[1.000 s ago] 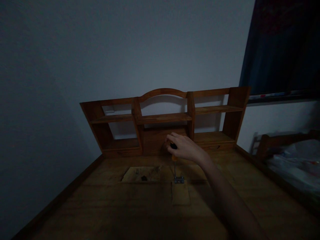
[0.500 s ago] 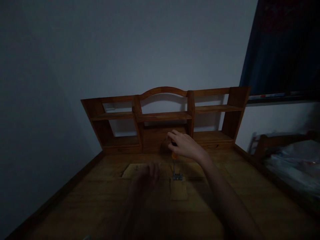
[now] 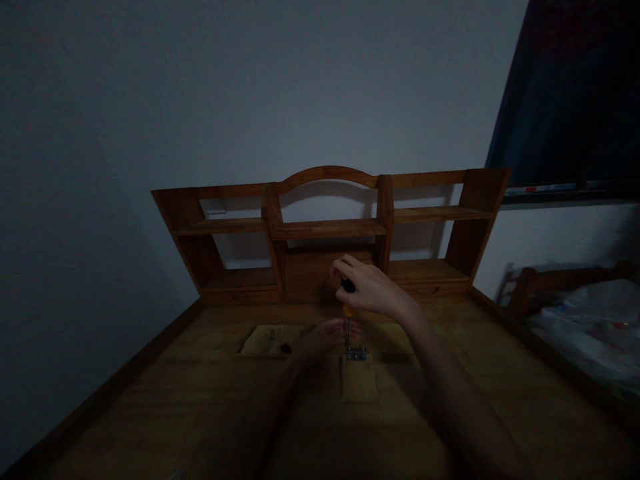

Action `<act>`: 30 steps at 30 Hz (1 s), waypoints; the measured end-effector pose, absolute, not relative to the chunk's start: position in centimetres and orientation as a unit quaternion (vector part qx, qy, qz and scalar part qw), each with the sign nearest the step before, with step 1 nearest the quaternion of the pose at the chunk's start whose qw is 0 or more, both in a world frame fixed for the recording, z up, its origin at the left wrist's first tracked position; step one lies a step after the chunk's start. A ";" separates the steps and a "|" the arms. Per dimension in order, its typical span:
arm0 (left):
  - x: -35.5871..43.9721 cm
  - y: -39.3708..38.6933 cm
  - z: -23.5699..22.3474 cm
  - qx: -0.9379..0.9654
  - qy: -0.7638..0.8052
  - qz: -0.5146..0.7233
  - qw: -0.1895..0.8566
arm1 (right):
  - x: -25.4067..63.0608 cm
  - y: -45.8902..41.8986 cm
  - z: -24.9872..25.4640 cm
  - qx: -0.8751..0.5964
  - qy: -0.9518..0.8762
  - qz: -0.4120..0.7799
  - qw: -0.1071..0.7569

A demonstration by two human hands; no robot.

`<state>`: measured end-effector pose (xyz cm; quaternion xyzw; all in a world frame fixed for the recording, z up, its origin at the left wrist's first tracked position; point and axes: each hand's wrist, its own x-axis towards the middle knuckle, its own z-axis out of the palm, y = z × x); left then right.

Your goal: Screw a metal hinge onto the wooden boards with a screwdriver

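Note:
My right hand point(image 3: 367, 287) is closed around the yellow and black handle of a screwdriver point(image 3: 349, 309), held upright. The shaft runs down to a small metal hinge point(image 3: 357, 354) on the tabletop, though dim light hides the exact contact at the tip. The hinge lies at the far edge of a small light-brown flat piece point(image 3: 359, 381). Close to the screwdriver's shaft is my left hand point(image 3: 330, 331), its fingers stretched out and reaching past the shaft. Left of that hand lies a larger light-brown sheet point(image 3: 257, 340) with small dark bits on it.
A wooden desk point(image 3: 210, 393) has a shelf unit point(image 3: 330, 231) along its back, against a pale wall. Beyond the right edge are a wooden frame point(image 3: 527, 290) and white plastic bags point(image 3: 590, 320). A dark curtain point(image 3: 575, 100) hangs at upper right. The room is dim.
My left hand has moved right and away from me, up to the screwdriver's shaft, uncovering dark bits on the sheet. My right hand stays on the handle. The view has shifted slightly.

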<state>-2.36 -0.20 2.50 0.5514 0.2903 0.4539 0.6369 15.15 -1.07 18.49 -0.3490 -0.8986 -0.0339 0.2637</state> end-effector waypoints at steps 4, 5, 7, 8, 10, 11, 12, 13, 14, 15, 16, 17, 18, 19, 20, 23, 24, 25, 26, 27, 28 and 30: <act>-3.3 0.0 1.4 0.619 0.291 0.376 0.625 | 15.3 -1.4 18.7 -0.351 -0.897 0.003 0.269; -3.6 0.1 1.2 0.643 0.290 0.355 0.614 | 15.3 -1.4 18.7 -0.354 -0.895 0.002 0.273; -4.0 0.4 0.8 0.676 0.284 0.320 0.600 | 15.2 -1.2 18.5 -0.360 -0.891 -0.008 0.278; -4.2 0.5 0.6 0.677 0.278 0.312 0.605 | 15.1 -1.1 18.4 -0.360 -0.890 -0.014 0.279; -4.3 0.7 -0.1 0.663 0.266 0.316 0.624 | 15.0 -1.0 18.2 -0.355 -0.892 -0.027 0.277; -4.4 0.9 -0.5 0.653 0.262 0.323 0.633 | 14.9 -1.0 18.2 -0.352 -0.894 -0.034 0.276; -4.4 1.1 -0.9 0.645 0.260 0.330 0.638 | 14.9 -1.0 18.2 -0.350 -0.894 -0.039 0.277; -4.4 1.2 -1.2 0.640 0.260 0.337 0.640 | 14.8 -1.1 18.2 -0.348 -0.894 -0.042 0.278; -4.4 1.3 -1.4 0.640 0.261 0.339 0.638 | 14.8 -1.1 18.2 -0.347 -0.894 -0.042 0.280; -4.4 1.3 -1.5 0.644 0.262 0.337 0.635 | 14.8 -1.2 18.3 -0.347 -0.894 -0.039 0.282; -4.4 1.3 -1.5 0.650 0.263 0.333 0.631 | 14.9 -1.3 18.3 -0.346 -0.894 -0.035 0.283; -4.4 1.3 -1.3 0.657 0.263 0.328 0.625 | 14.9 -1.4 18.4 -0.345 -0.894 -0.030 0.284; -4.4 1.2 -1.1 0.664 0.265 0.326 0.619 | 14.9 -1.3 18.3 -0.346 -0.893 -0.028 0.286; -4.3 1.1 -0.8 0.670 0.268 0.325 0.612 | 14.9 -1.3 18.3 -0.347 -0.892 -0.028 0.288; -4.3 0.9 -0.5 0.675 0.270 0.324 0.605 | 15.0 -1.2 18.3 -0.349 -0.890 -0.032 0.291; -4.3 0.7 0.0 0.688 0.273 0.321 0.591 | 14.9 -0.9 18.1 -0.351 -0.889 -0.057 0.288; -4.3 0.7 0.1 0.692 0.272 0.320 0.587 | 14.9 -0.8 18.1 -0.350 -0.890 -0.066 0.284; -4.3 0.7 0.1 0.694 0.271 0.321 0.584 | 14.9 -0.8 18.2 -0.348 -0.891 -0.072 0.282; -4.3 0.7 0.1 0.698 0.270 0.321 0.581 | 14.9 -0.9 18.2 -0.345 -0.893 -0.073 0.281; -4.3 0.7 0.0 0.699 0.269 0.323 0.578 | 14.9 -1.0 18.4 -0.341 -0.894 -0.068 0.283; -4.3 0.8 -0.1 0.700 0.267 0.323 0.578 | 15.0 -1.1 18.5 -0.337 -0.895 -0.059 0.286; -4.3 0.8 -0.2 0.699 0.267 0.324 0.579 | 15.1 -1.4 18.6 -0.332 -0.897 -0.036 0.291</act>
